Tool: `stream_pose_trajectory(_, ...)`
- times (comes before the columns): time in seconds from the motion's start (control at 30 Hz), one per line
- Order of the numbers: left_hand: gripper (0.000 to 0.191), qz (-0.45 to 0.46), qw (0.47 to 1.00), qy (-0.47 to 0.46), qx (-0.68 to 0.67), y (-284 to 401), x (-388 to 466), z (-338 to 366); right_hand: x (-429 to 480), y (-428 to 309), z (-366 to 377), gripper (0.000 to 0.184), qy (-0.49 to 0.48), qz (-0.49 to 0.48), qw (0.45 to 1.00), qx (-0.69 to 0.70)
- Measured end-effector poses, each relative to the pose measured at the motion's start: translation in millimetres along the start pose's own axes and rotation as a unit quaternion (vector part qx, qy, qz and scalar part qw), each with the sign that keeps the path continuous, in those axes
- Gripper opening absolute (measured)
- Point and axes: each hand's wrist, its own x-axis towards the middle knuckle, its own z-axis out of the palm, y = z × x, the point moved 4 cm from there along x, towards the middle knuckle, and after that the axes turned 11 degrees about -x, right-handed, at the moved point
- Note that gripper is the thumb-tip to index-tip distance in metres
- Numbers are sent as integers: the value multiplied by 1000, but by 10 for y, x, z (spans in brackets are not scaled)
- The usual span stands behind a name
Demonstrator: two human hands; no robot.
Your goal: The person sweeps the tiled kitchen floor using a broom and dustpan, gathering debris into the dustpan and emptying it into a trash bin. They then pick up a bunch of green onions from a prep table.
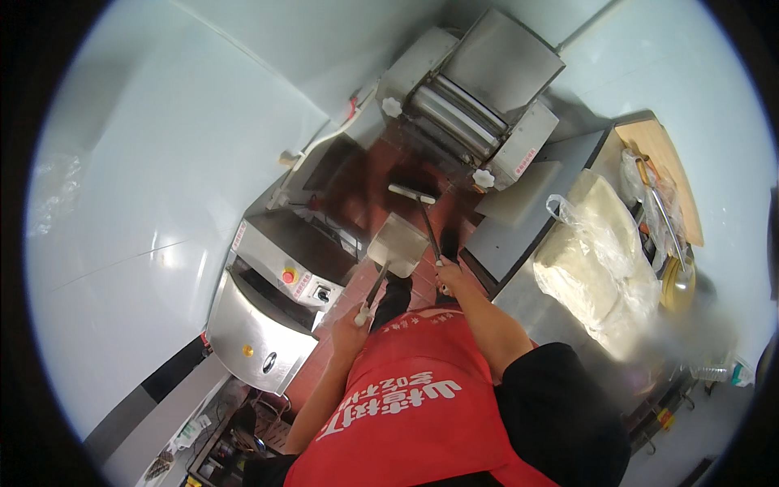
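Observation:
My left hand (355, 329) is closed around the handle of a long-handled dustpan (397, 245), whose pale pan is above the red tiled floor in front of my feet. My right hand (449, 277) grips the dark handle of a broom (412, 193). The broom's pale, narrow head lies beyond the dustpan, close to the dough roller machine, and the two do not touch. Whether the pan rests on the floor, I cannot tell. A red apron with white writing covers my front.
A dough roller machine (462, 115) stands ahead. To the left is a steel machine (261, 332) with a red stop button. On the right, a counter (517, 304) bears plastic-wrapped dough (584, 262) and a pale cutting board (522, 193). Cables lie between the machines.

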Motion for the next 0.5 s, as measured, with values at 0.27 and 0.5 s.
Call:
stream_pose_trajectory(0.27, 39, 19, 1000, -5, 15, -220, 49, 12, -197, 55, -423, 60, 49, 6, 998, -31)
stream_pose_trajectory(0.5, 37, -6, 1000, -11, -2, -328, 39, 149, -44, 42, 336, 67, -80, 67, 974, 202)
